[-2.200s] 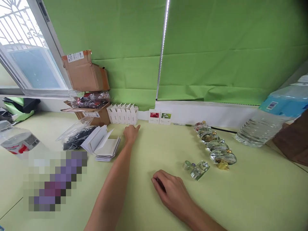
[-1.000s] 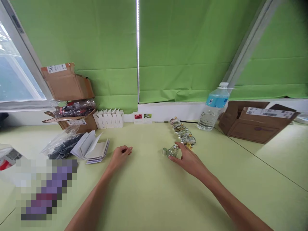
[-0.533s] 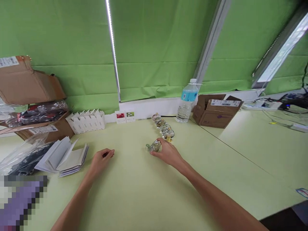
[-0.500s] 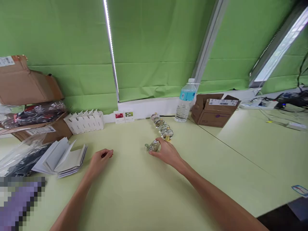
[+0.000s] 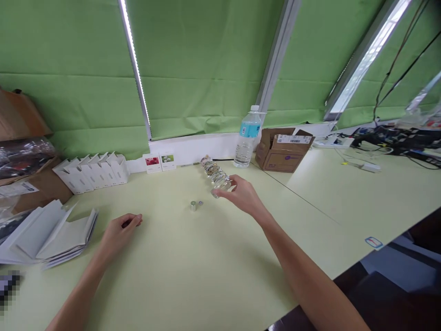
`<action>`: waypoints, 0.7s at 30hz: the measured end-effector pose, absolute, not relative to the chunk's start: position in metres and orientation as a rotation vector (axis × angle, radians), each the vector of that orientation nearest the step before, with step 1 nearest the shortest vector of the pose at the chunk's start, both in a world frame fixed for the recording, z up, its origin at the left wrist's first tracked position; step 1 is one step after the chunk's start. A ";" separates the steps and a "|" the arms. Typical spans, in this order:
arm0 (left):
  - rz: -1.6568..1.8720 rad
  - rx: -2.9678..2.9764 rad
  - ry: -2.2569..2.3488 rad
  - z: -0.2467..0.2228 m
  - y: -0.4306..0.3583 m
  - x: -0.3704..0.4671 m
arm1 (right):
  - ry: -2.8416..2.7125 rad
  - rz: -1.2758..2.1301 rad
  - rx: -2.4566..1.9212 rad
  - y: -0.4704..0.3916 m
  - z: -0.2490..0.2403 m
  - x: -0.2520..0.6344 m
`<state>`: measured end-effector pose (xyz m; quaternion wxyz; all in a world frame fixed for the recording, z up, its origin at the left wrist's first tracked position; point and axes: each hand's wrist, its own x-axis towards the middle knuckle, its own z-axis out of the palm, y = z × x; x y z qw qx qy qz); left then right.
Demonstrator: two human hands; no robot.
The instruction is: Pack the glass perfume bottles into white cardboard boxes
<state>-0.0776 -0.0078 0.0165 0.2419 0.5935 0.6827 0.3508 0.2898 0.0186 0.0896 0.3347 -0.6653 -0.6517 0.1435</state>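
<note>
Frame centre: right hand (image 5: 244,195), nearer, grasps bottle (image 5: 223,185) left of palm, long axis unclear; cap (image 5: 193,206) lower left. Left hand (image 5: 119,231) curled closed, contents unclear.

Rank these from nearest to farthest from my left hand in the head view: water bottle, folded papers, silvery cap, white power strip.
1. Folded papers, just left of the left hand.
2. Silvery cap, to the hand's right, standing on the table.
3. Water bottle, farther right, near the wall.
4. White power strip, far right, along the wall.

Two cards (image 5: 168,161) — one water bottle (image 5: 247,138).
</note>
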 end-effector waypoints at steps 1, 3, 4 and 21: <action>0.950 1.627 1.867 0.018 -0.009 -0.077 | -1.684 0.368 -1.763 0.020 0.090 0.294; 0.924 1.639 1.871 0.021 -0.010 -0.077 | -1.647 0.335 -1.834 0.024 0.091 0.302; 0.911 1.645 1.875 0.021 -0.010 -0.077 | -1.630 0.315 -1.878 0.025 0.090 0.305; 0.831 1.720 1.946 0.019 -0.009 -0.077 | -1.783 0.056 -2.225 0.043 0.053 0.294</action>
